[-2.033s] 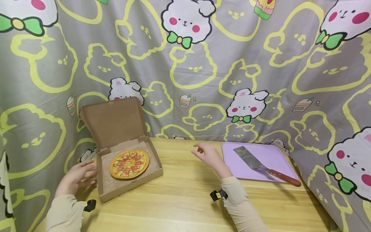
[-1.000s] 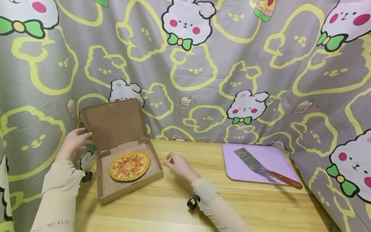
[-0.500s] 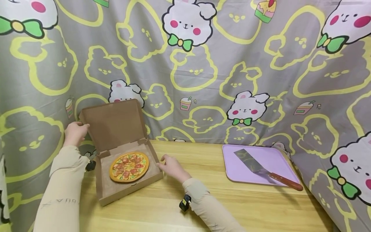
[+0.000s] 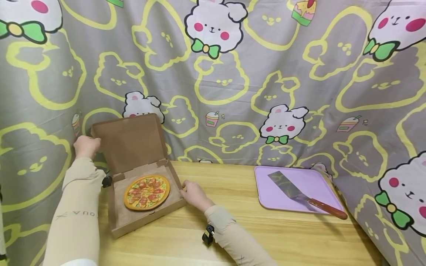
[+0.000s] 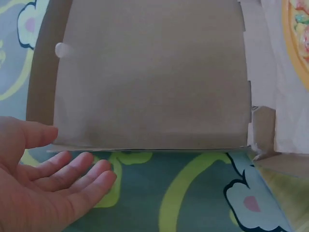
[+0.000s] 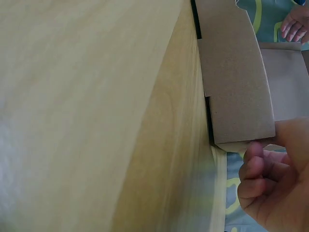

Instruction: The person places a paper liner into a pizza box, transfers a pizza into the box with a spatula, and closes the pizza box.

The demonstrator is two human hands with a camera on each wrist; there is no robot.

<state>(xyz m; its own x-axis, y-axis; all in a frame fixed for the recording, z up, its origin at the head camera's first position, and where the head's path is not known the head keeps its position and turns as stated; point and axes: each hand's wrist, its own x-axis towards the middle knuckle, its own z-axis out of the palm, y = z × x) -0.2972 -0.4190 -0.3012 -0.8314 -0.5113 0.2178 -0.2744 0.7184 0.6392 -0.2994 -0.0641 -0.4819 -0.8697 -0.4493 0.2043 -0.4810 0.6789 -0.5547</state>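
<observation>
An open cardboard pizza box (image 4: 132, 227) stands at the left of the table, its lid (image 4: 133, 142) raised at the back. A toy pizza (image 4: 146, 192) with an orange rim lies inside on brown paper. My left hand (image 4: 87, 146) is at the lid's upper left corner. In the left wrist view its thumb lies over the lid's edge, with the fingers (image 5: 89, 179) on the other side. My right hand (image 4: 195, 194) grips the right wall of the base. The right wrist view has the thumb inside the wall and curled fingers (image 6: 253, 179) outside.
A lilac tray (image 4: 309, 181) lies at the right of the wooden table (image 4: 226, 173). Resting across it is a metal spatula (image 4: 286, 186) whose wooden handle (image 4: 327, 208) overhangs the near edge. A patterned grey curtain (image 4: 229, 144) encloses the back and sides.
My left hand has risen from beside the base to the lid's corner. My right hand has come leftward from near the tray to the box's right wall. The box has shifted slightly left.
</observation>
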